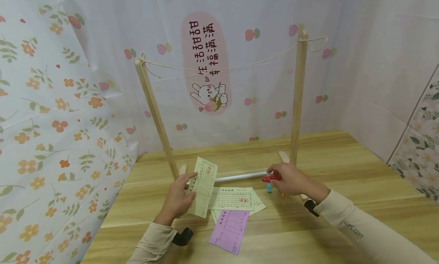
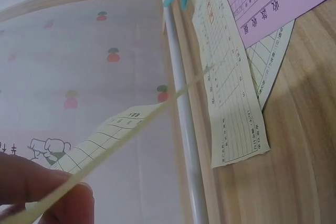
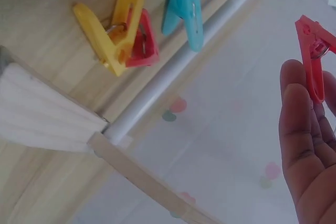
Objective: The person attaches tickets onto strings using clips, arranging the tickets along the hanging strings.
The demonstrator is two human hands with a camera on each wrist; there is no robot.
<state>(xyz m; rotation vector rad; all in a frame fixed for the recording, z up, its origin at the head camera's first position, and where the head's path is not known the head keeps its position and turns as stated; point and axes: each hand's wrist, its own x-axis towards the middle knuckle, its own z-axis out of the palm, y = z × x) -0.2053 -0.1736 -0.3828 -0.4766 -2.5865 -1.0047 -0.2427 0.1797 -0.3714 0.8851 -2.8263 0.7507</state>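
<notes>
My left hand (image 1: 179,198) pinches a pale yellow printed slip (image 1: 204,185) between thumb and fingers, raised and tilted above the table; the left wrist view shows it nearly edge-on. A red clothespin (image 3: 313,59) is between the fingers of my right hand (image 1: 291,182), off to the right. Below that hand lie a teal clothespin (image 3: 185,11), a yellow clothespin (image 3: 113,30) and another red clothespin (image 3: 144,45), partly under the yellow one. Between my hands, more pale slips (image 1: 231,199) overlap on the table, with a purple slip (image 1: 230,231) in front.
Two wooden posts (image 1: 298,96) stand on the wood-grain table (image 1: 326,233), joined low by a grey-white rod (image 1: 240,176). A thin string (image 1: 236,68) sags between their tops. Behind hangs a printed cloth (image 1: 267,84); a flowered cloth (image 1: 61,123) covers the left side.
</notes>
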